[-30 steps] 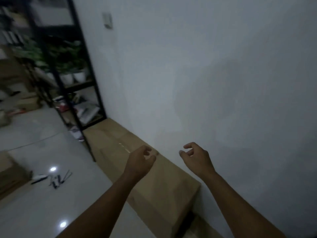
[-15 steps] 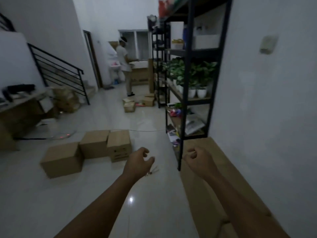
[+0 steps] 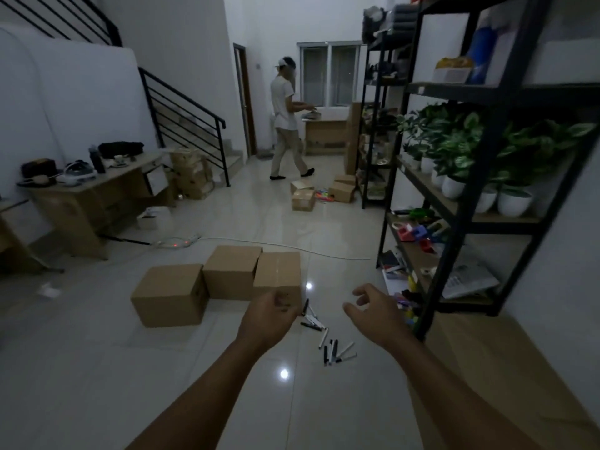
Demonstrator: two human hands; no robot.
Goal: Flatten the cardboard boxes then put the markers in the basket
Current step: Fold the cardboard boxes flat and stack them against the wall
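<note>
1. In the head view, three cardboard boxes stood in a row on the floor (image 3: 97, 368), touching side by side: the left box (image 3: 168, 295), the middle box (image 3: 231, 271) and the right box (image 3: 277, 274). All three were whole and shut, so I think no flattening had begun on them.
2. The markers (image 3: 334, 350) lay loose on the floor, just beside the right box, some in a small heap and some spread out. They looked dropped there, waiting to be picked up.
3. The left hand (image 3: 268, 318) was held out in front of the right box, with its fingers loosely curled and nothing in it.
4. The right hand (image 3: 373, 311) was held out too, with its fingers spread and bent a little, and it held nothing. Both hands were in the air, maybe getting ready to reach for a box.
5. I could not see any basket.
6. A black shelf (image 3: 461, 203) with potted plants (image 3: 454, 147) stood on the right. A desk (image 3: 94, 186) stood by the left wall. Another person (image 3: 287, 125) stood far back, by some small boxes.
</note>
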